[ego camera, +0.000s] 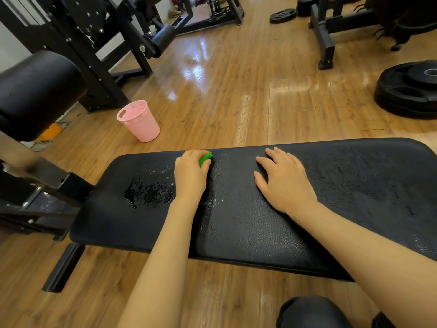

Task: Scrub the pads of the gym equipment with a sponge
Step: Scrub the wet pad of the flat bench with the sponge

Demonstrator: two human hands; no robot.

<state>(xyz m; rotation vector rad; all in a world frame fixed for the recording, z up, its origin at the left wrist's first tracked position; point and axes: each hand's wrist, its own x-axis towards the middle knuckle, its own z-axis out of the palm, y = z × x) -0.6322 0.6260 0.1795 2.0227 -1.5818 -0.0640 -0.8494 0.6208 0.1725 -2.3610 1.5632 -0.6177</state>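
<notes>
Sponge [204,158] gripped in left hand [191,174], pressed on pad [248,223]; right hand [282,179] flat, fingers spread, just beside on pad.

black pebble-textured vinyl bench pad [260,209]: wet speckles, white foam flecks | bright green sponge [204,158] | pink plastic basket [139,121]: flower-shaped cut-outs | glossy honey-brown wood-plank floor [236,91] | black round weight plates [409,91] | black metal machine frames [99,55]
</notes>
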